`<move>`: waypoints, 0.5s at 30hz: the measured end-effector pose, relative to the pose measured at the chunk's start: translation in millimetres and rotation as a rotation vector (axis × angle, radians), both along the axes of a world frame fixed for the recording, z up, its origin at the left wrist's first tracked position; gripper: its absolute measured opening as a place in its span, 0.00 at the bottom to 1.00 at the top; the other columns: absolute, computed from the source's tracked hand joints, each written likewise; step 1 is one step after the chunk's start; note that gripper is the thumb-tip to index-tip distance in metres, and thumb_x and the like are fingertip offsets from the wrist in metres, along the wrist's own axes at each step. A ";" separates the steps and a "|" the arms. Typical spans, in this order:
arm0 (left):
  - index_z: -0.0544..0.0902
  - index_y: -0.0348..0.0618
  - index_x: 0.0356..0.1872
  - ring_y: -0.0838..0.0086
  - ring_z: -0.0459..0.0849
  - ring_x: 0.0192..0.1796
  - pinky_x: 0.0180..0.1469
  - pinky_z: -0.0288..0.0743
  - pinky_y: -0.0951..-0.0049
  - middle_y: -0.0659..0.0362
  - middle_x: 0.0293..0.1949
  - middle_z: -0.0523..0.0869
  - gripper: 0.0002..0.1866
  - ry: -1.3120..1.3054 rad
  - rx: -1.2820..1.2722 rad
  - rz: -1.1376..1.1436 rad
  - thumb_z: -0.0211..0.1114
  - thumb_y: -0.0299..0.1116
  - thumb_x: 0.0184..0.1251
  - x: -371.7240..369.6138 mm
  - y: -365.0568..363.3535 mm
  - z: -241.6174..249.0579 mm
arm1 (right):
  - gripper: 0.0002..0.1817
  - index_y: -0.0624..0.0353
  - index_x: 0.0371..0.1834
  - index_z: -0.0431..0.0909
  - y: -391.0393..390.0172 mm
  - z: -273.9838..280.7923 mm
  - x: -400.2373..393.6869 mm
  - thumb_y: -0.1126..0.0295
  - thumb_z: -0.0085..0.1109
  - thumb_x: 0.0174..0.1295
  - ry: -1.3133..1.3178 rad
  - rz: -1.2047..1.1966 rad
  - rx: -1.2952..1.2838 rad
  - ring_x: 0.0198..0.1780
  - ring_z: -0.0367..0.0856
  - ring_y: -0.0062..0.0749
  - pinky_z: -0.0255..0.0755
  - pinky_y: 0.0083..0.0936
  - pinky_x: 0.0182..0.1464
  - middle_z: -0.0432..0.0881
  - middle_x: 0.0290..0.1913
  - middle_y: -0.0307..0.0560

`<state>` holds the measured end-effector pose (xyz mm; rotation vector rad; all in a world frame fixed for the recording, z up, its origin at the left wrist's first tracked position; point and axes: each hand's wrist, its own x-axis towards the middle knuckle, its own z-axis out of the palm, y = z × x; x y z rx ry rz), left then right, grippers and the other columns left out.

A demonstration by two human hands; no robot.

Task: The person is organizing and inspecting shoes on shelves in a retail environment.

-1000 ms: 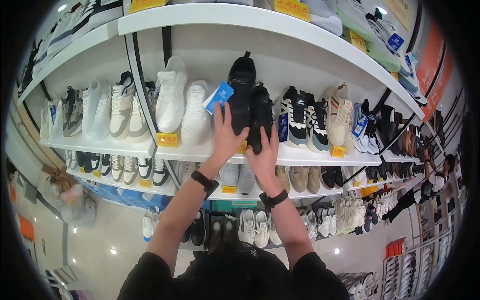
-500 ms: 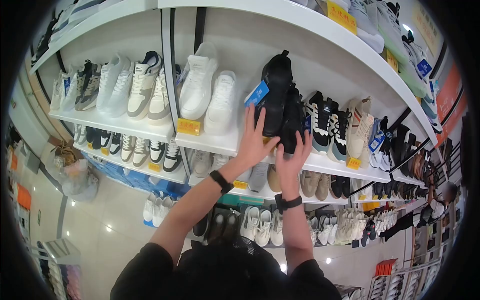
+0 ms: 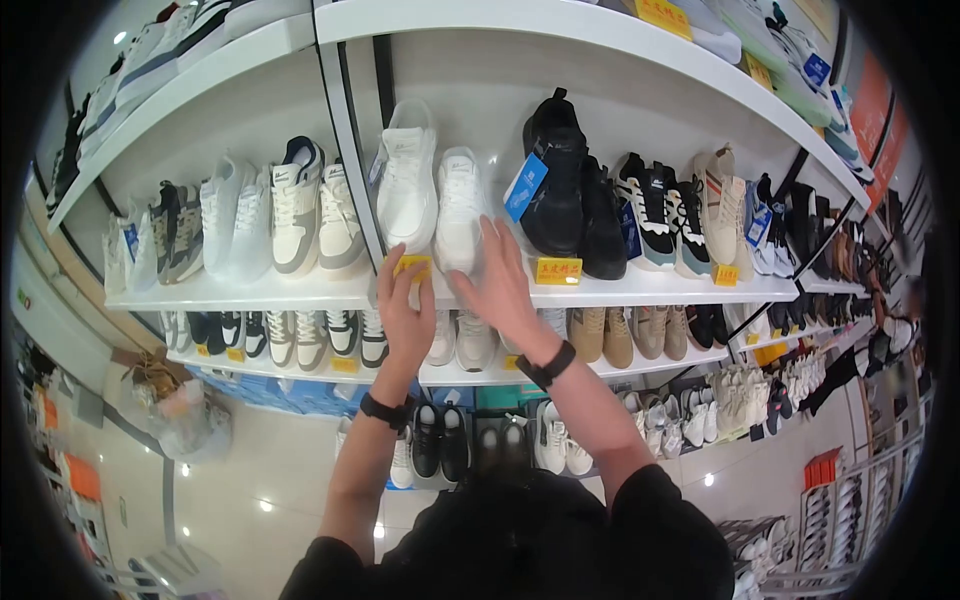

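Observation:
A pair of white sneakers stands on the upper shelf, the left white sneaker (image 3: 408, 175) a little taller in view than the right white sneaker (image 3: 461, 205). My left hand (image 3: 406, 322) is at the shelf edge below the left one, fingers apart over a yellow label (image 3: 414, 268) that they partly cover. Beside the toe of the right sneaker is my right hand (image 3: 507, 295), fingers stretched out and overlapping it. Neither hand has anything in its grasp. To the right stand black sneakers (image 3: 556, 190) with a blue tag (image 3: 526, 187) hanging from one.
Another yellow label (image 3: 558, 271) sits before the black sneakers. Further pairs line the white shelf (image 3: 680, 291) on both sides, with more shoes on the lower shelf. A shelf post (image 3: 352, 150) rises left of the white pair. Plastic bags (image 3: 190, 420) lie on the floor at left.
Both hands have left the black sneakers and moved left to the white pair. The black sneakers now stand untouched, with the yellow label before them uncovered. The view has shifted.

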<state>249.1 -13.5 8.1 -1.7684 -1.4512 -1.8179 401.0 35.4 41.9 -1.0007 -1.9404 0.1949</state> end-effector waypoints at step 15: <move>0.88 0.37 0.43 0.50 0.79 0.65 0.66 0.73 0.57 0.45 0.64 0.80 0.08 -0.081 -0.145 -0.147 0.66 0.20 0.65 -16.6 -39.4 -32.4 | 0.51 0.67 0.77 0.57 27.5 -21.2 -30.3 0.66 0.74 0.51 0.057 -0.354 -0.008 0.73 0.64 0.69 0.67 0.48 0.71 0.60 0.74 0.76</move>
